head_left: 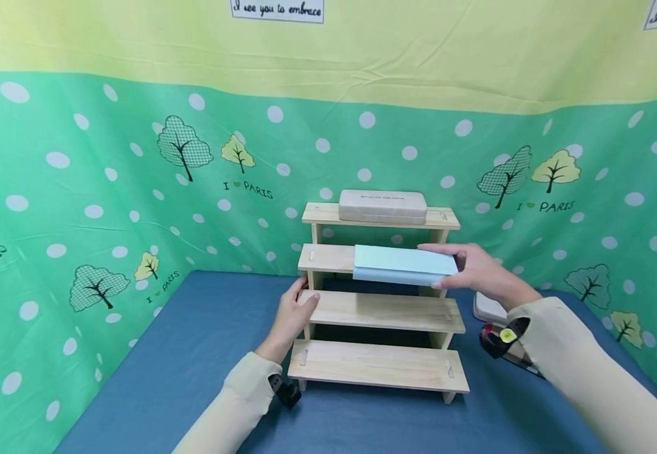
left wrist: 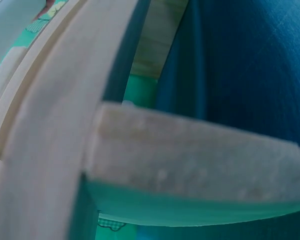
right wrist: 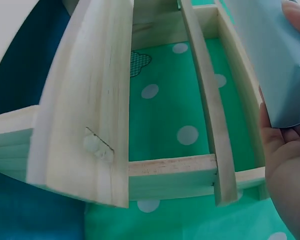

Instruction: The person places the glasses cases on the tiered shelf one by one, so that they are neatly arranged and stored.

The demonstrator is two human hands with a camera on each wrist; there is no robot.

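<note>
A light blue oblong case is in my right hand, which grips its right end between thumb and fingers. The case is over the second tier from the top of a stepped wooden display rack; whether it touches the board cannot be told. In the right wrist view, the blue case and part of the hand show at the right edge. My left hand holds the rack's left side, thumb over the end of a middle tier, other fingers partly hidden. A pale grey case lies on the top tier.
On the blue table, right of the rack, lie a white case and a plaid item, partly hidden by my right forearm. A green and yellow printed cloth hangs behind the rack.
</note>
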